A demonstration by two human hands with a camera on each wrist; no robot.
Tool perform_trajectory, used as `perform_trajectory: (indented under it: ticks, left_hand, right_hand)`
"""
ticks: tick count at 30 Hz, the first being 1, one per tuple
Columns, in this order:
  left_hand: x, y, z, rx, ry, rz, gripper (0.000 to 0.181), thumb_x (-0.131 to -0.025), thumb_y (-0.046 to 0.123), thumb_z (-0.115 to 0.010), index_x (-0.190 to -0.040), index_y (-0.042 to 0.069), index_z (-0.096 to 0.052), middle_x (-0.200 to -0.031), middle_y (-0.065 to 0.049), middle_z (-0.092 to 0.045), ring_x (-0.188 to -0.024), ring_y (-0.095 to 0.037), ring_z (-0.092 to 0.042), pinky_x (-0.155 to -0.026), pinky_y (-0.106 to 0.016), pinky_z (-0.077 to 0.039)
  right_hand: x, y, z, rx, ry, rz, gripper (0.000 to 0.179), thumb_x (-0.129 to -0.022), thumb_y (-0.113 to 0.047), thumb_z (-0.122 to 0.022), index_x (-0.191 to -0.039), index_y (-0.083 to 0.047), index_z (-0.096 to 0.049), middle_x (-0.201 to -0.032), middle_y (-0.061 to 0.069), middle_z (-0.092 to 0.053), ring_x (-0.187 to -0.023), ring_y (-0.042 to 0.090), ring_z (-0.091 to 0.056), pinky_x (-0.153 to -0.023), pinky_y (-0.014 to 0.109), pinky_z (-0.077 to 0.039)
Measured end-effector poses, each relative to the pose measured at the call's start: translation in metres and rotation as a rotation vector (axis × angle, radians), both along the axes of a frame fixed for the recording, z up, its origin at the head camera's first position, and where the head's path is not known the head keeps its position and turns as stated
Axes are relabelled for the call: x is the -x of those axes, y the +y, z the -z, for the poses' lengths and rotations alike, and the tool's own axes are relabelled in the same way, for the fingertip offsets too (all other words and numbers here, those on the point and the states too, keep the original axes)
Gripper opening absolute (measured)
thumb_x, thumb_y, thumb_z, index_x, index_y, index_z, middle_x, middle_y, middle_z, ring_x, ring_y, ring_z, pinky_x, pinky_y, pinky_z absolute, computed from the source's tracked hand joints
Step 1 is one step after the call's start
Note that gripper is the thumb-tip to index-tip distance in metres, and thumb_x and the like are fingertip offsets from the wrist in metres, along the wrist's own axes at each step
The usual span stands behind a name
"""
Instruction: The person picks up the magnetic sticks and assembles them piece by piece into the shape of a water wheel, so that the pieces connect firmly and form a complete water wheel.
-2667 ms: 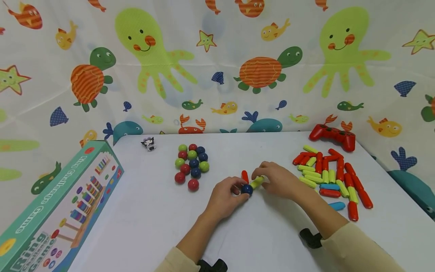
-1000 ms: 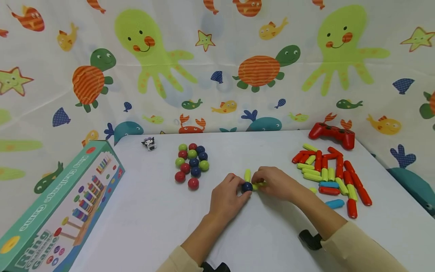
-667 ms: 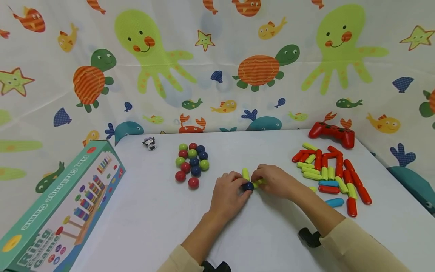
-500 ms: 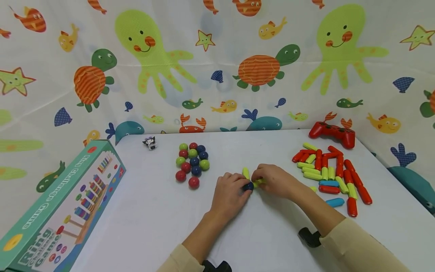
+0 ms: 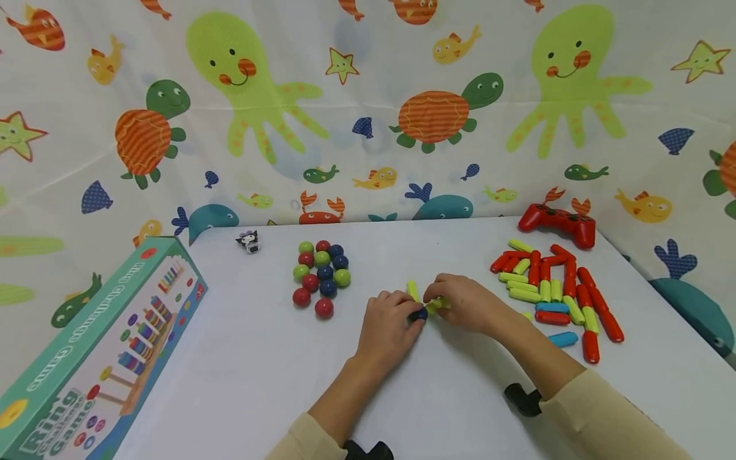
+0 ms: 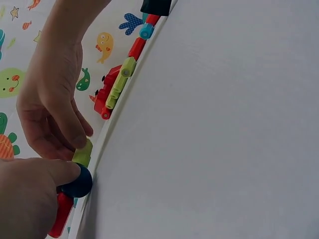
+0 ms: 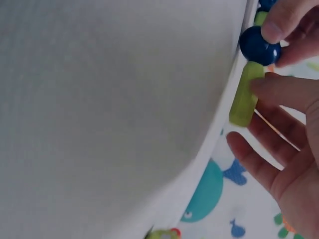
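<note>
Near the middle of the table, my left hand (image 5: 386, 329) holds a dark blue ball (image 5: 420, 315) between thumb and fingers. A yellow-green rod (image 5: 413, 291) sticks out of the ball's far side. My right hand (image 5: 468, 303) pinches another yellow-green rod (image 7: 243, 97), whose end meets the ball in the right wrist view. In the left wrist view a red rod (image 6: 61, 214) extends from the ball's other side, beside the left hand; the head view hides it behind that hand.
Several red, green and blue balls (image 5: 324, 310) lie left of the hands. Several red, yellow-green and blue rods (image 5: 553, 317) are spread at right, below a red game controller (image 5: 556, 225). A game box (image 5: 103, 345) stands at far left, with a small figurine (image 5: 248, 241) behind.
The ball has turned: a yellow-green rod now points away where the red one did. My right hand now holds a second yellow-green rod against the ball. Both hands stay close together.
</note>
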State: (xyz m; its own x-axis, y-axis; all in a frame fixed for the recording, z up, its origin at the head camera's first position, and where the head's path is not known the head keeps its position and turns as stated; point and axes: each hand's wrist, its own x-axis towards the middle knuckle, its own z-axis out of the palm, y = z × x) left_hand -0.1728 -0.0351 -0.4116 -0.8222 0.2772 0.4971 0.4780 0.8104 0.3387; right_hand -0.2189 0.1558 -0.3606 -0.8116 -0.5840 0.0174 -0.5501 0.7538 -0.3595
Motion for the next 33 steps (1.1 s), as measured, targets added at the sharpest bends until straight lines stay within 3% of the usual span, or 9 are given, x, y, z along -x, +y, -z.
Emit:
perform_trajectory:
  ticks: [5,8,13,20,25,33]
  left_hand:
    - [0.001,-0.002,0.000,0.009,-0.011,-0.020,0.023,-0.087,0.030,-0.084,-0.107,0.018,-0.081,-0.104,0.003,-0.073,-0.093,-0.018,-0.064,-0.079,-0.033,-0.049]
    - [0.000,-0.001,0.000,0.028,-0.012,-0.054,0.024,-0.087,0.032,-0.085,-0.106,0.018,-0.080,-0.102,0.003,-0.073,-0.093,-0.018,-0.063,-0.079,-0.033,-0.049]
    - [0.000,0.000,-0.001,0.058,0.002,-0.097,0.025,-0.085,0.035,-0.085,-0.105,0.020,-0.079,-0.101,0.004,-0.073,-0.097,-0.019,-0.060,-0.082,-0.035,-0.047]
    - [-0.002,0.001,-0.002,0.070,-0.011,-0.091,0.025,-0.087,0.036,-0.084,-0.106,0.020,-0.078,-0.102,0.003,-0.072,-0.102,-0.020,-0.061,-0.090,-0.040,-0.048]
    - [-0.002,0.002,-0.003,0.051,-0.038,-0.075,0.025,-0.087,0.034,-0.084,-0.107,0.020,-0.078,-0.103,0.003,-0.071,-0.103,-0.021,-0.062,-0.092,-0.041,-0.049]
    - [-0.002,0.000,-0.003,0.025,-0.076,-0.062,0.024,-0.089,0.033,-0.082,-0.109,0.019,-0.078,-0.106,0.002,-0.072,-0.108,-0.021,-0.062,-0.095,-0.041,-0.049]
  right_hand:
    - [-0.001,0.023,-0.007,0.103,-0.028,0.060,0.030,-0.090,-0.005,-0.076,-0.119,-0.011,-0.073,-0.112,0.005,-0.071,-0.107,0.027,-0.066,-0.096,0.048,-0.059]
    - [-0.005,0.043,-0.012,0.107,-0.083,0.111,0.030,-0.090,-0.008,-0.077,-0.119,-0.010,-0.072,-0.112,0.006,-0.073,-0.106,0.027,-0.066,-0.092,0.047,-0.060]
    - [-0.013,0.076,-0.019,-0.014,-0.159,0.207,0.032,-0.085,-0.013,-0.082,-0.116,-0.010,-0.073,-0.109,0.006,-0.073,-0.102,0.025,-0.065,-0.086,0.045,-0.061]
    - [-0.021,0.102,-0.020,-0.179,-0.223,0.301,0.028,-0.083,-0.012,-0.084,-0.110,-0.011,-0.075,-0.106,0.008,-0.070,-0.101,0.029,-0.062,-0.085,0.049,-0.060]
    - [-0.018,0.103,-0.012,-0.179,-0.223,0.304,0.021,-0.085,-0.009,-0.082,-0.104,-0.014,-0.076,-0.103,0.006,-0.070,-0.099,0.027,-0.061,-0.085,0.049,-0.060]
    - [-0.013,0.083,-0.002,-0.028,-0.171,0.227,0.026,-0.086,-0.012,-0.081,-0.112,-0.012,-0.076,-0.097,-0.001,-0.070,-0.091,0.018,-0.059,-0.080,0.040,-0.059]
